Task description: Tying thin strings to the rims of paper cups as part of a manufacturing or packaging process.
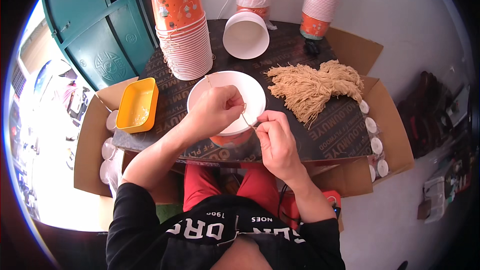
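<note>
A white-lined paper bucket (254, 92) with an orange printed outside stands upright at the near side of the table. My left hand (216, 112) is over its opening, fingers closed on a thin tan cord (244, 115). At the near right rim my right hand (276, 142) pinches the lower part of that cord between thumb and finger. A short bit of tan cord also sticks up at the bucket's far left rim. Part of the bucket is hidden behind my left hand and forearm.
On the dark table (200, 145) lie a bundle of tan cords (320, 87) at right and a yellow tray (136, 105) with small clear bits at left. A stack of buckets (182, 45), a tipped bucket (246, 37) and wrapped stacks stand behind. Cardboard boxes (395, 135) flank the table.
</note>
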`<state>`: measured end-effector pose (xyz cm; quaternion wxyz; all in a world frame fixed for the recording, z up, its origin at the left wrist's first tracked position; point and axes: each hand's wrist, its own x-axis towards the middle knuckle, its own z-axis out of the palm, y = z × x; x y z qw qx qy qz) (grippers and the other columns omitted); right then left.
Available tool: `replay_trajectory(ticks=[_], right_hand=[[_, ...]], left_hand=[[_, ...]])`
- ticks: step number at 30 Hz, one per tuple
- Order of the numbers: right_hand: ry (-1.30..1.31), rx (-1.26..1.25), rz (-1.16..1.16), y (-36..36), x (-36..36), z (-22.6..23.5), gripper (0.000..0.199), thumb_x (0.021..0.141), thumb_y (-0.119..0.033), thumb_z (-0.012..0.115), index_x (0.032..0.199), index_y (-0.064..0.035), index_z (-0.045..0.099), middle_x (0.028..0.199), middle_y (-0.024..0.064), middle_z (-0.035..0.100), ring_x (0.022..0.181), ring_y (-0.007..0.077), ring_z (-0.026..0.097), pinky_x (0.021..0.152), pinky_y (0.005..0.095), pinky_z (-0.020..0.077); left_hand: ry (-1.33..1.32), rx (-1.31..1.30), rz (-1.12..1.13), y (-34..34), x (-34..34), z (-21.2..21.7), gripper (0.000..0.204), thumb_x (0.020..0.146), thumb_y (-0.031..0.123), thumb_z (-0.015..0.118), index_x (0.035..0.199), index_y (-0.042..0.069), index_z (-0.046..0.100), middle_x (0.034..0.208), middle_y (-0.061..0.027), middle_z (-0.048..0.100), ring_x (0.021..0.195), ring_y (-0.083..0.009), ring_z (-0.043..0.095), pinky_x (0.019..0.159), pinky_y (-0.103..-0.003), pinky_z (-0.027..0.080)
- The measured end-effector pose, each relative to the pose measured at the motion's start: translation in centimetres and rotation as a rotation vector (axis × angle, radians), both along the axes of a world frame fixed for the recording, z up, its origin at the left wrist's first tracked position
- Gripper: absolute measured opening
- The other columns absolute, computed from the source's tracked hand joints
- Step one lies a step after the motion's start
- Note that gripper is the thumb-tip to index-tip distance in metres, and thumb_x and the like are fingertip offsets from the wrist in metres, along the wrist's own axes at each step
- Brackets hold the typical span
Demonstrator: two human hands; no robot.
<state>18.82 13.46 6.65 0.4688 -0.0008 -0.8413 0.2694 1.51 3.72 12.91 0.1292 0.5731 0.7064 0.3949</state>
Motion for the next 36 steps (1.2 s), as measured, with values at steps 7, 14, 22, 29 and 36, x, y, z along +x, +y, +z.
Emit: replay_trajectory(ticks=[7, 14, 22, 29, 36], right_hand=[[0.086, -0.080, 0.039, 0.1, -0.7, 0.8, 0.015, 0.088, 0.008, 0.061, 0.098, 0.0018, 0.052, 0.123, 0.0240, 0.056, 0.090, 0.0348, 0.063, 0.075, 0.0370, 0.0533], [0.057, -0.445, 0.164, 0.0, -1.3, -1.0, 0.008, 0.094, 0.006, 0.056, 0.098, 0.0000, 0.052, 0.102, 0.0126, 0.066, 0.075, 0.0160, 0.061, 0.068, 0.0285, 0.0508], [0.066, -0.531, 0.218, -0.1, -1.7, -1.1, 0.006, 0.096, 0.005, 0.053, 0.100, -0.0001, 0.052, 0.102, 0.0097, 0.065, 0.067, 0.0081, 0.055, 0.060, 0.0233, 0.0467], [0.040, -0.623, 0.324, -0.6, -1.5, -0.7, 0.005, 0.099, 0.004, 0.051, 0.103, 0.0003, 0.051, 0.111, 0.0126, 0.067, 0.058, 0.0046, 0.053, 0.049, 0.0206, 0.0440], [0.107, -0.470, 0.270, 0.0, -2.3, -1.8, 0.006, 0.099, 0.003, 0.051, 0.095, -0.0002, 0.049, 0.103, 0.0089, 0.059, 0.061, 0.0054, 0.049, 0.052, 0.0199, 0.0403]], left_hand=[[-0.072, 0.096, -0.043, -0.8, 2.5, 0.5, 0.008, 0.087, 0.004, 0.066, 0.089, -0.003, 0.065, 0.080, -0.0078, 0.067, 0.075, -0.0124, 0.064, 0.069, -0.028, 0.051], [0.037, 0.133, -0.014, -1.2, 2.8, -0.3, 0.006, 0.084, 0.001, 0.066, 0.085, -0.002, 0.062, 0.077, -0.0101, 0.064, 0.073, -0.0189, 0.065, 0.066, -0.031, 0.050], [0.323, 0.186, -0.051, -1.8, 2.0, -0.8, 0.006, 0.079, 0.005, 0.065, 0.080, 0.001, 0.061, 0.076, -0.0115, 0.063, 0.074, -0.0332, 0.062, 0.080, -0.041, 0.047], [0.353, 0.359, 0.025, -1.3, 2.2, -1.1, 0.011, 0.080, 0.005, 0.069, 0.076, 0.002, 0.059, 0.072, -0.0104, 0.062, 0.071, -0.0320, 0.062, 0.080, -0.041, 0.046], [0.321, 0.344, 0.001, -1.0, 2.1, -1.7, 0.014, 0.079, 0.006, 0.070, 0.078, 0.002, 0.056, 0.072, -0.0107, 0.061, 0.069, -0.0314, 0.061, 0.079, -0.040, 0.047]])
